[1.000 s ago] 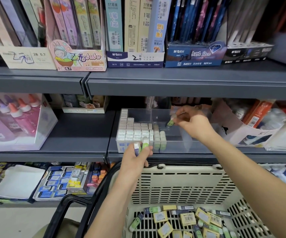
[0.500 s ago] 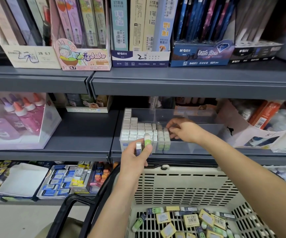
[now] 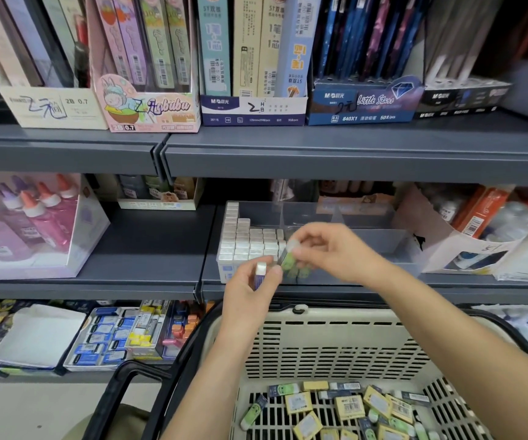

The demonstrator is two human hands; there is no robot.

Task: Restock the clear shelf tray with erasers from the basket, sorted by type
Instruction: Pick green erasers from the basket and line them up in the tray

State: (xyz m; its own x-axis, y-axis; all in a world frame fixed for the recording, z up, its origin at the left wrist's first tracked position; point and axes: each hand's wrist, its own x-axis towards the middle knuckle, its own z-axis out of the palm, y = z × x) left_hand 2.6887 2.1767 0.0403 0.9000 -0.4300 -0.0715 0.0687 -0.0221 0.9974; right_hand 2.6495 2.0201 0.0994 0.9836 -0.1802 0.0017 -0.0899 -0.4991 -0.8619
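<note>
Grey shop shelf [image 3: 148,274], clear tray [image 3: 392,246] on it, white erasers [image 3: 243,239] packed at left. Before tray front, left hand [image 3: 250,293] gripping purple eraser [image 3: 260,271], right hand [image 3: 332,249] pinching green eraser [image 3: 287,258]. Below, basket [image 3: 335,344] holding loose erasers [image 3: 348,404].

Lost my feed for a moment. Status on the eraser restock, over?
Left hand grips purple-sleeved eraser. Right hand pinches green eraser by the clear tray front. Nothing blocking the tray.
</note>
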